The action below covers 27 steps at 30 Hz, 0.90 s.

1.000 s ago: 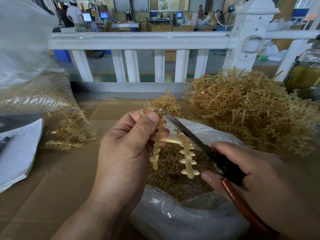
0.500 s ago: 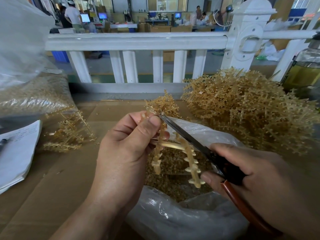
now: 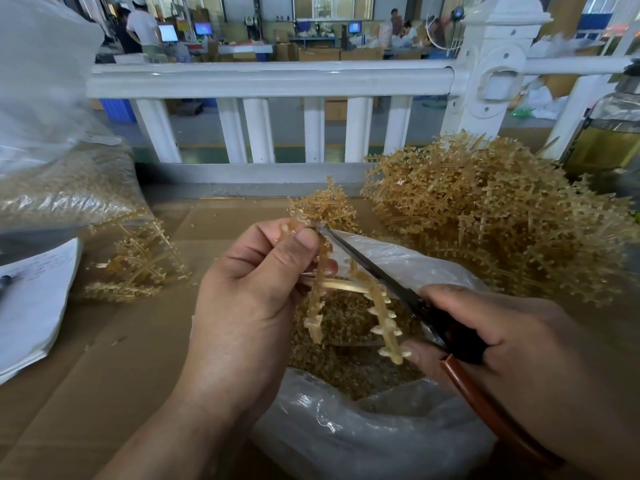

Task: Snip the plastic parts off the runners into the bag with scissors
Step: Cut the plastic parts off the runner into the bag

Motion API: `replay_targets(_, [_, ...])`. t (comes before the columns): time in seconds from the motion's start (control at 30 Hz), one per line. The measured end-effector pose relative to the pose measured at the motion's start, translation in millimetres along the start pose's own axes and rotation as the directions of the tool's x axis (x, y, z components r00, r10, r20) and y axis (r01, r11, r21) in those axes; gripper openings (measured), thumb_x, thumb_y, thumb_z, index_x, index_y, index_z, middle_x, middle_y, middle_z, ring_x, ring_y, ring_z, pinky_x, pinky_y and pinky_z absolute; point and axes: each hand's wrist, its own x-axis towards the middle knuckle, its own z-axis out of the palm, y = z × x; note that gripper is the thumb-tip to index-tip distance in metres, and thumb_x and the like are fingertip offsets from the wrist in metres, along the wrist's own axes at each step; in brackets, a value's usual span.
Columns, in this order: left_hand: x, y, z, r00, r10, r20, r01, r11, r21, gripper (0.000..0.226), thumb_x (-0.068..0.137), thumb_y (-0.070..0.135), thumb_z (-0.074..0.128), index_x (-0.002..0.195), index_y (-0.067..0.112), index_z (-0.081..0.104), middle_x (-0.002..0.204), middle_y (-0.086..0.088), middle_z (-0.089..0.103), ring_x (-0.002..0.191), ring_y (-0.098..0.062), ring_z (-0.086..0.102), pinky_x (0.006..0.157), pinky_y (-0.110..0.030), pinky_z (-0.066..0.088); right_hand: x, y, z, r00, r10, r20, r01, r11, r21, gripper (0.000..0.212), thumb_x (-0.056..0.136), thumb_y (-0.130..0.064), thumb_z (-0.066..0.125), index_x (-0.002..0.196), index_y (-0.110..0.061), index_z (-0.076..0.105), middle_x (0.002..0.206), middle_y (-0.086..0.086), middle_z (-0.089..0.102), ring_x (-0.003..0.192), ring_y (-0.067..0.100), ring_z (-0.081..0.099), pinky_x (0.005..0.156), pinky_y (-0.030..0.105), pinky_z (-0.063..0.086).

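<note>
My left hand (image 3: pixel 249 296) pinches a tan plastic runner (image 3: pixel 349 289) between thumb and fingers, holding it over the open clear bag (image 3: pixel 363 441). The runner's two toothed arms hang down over the loose tan parts (image 3: pixel 346 341) inside the bag. My right hand (image 3: pixel 512 344) grips the scissors (image 3: pixel 388 278) by their black and reddish-brown handles. The blades slant up to the left, their tips at the runner's top next to my left thumb. How far apart the blades are cannot be told.
A large heap of uncut runners (image 3: pixel 491 223) lies at the right, a small heap (image 3: pixel 138 265) at the left. A filled plastic bag (image 3: pixel 65 188) and papers (image 3: pixel 31 303) sit far left. A white railing (image 3: pixel 270 81) crosses behind the cardboard-covered table (image 3: pixel 104 382). A bottle (image 3: pixel 609 133) stands far right.
The runner has tilted, its right arm swinging lower over the bag. The scissor tips stay at the runner's top by my left thumb. Both hands have barely shifted.
</note>
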Motion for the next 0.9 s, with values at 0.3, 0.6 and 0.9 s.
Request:
replay_targets(0.3, [0.4,-0.8,-1.3,1.0,-0.011,0.001,0.011,1.0,-0.001,0.014,0.083,0.029,0.071,0.081,0.015,0.07,0.077,-0.012,0.068,0.066,-0.019,0.063,0.063,-0.027,0.053,0.6,-1.6,-0.6,0.996,0.068,0.058,-0.065,0.997,-0.049,0.054,0.075,-0.083,0.04,0.099,-0.038,0.061,0.07,-0.016,0.063,0.058,0.001,0.06,0.045,0.031,0.051])
replay_targets(0.6, [5.8,-5.7,-1.9,0.999,0.03,-0.031,-0.029,0.999,0.036,0.016,0.089,0.028,0.065,0.075,0.021,0.067,0.069,-0.009,0.06,0.059,-0.019,0.052,0.055,-0.028,0.047,4.0,7.4,2.3,0.97,0.095,0.222,-0.176,0.907,0.382,0.073,0.055,-0.099,0.047,0.114,-0.056,0.055,0.083,-0.02,0.067,0.071,-0.002,0.067,0.064,0.016,0.051])
replay_targets(0.9, [1.3,-4.3,1.0,1.0,0.023,0.02,-0.025,0.997,0.08,0.02,0.092,0.031,0.063,0.072,0.027,0.067,0.068,-0.002,0.062,0.058,-0.014,0.055,0.051,-0.024,0.045,2.7,12.0,12.0,0.992,0.084,0.097,-0.128,0.636,0.761,0.062,0.075,-0.075,0.065,0.118,-0.03,0.065,0.075,0.009,0.063,0.052,0.027,0.06,0.05,0.04,0.049])
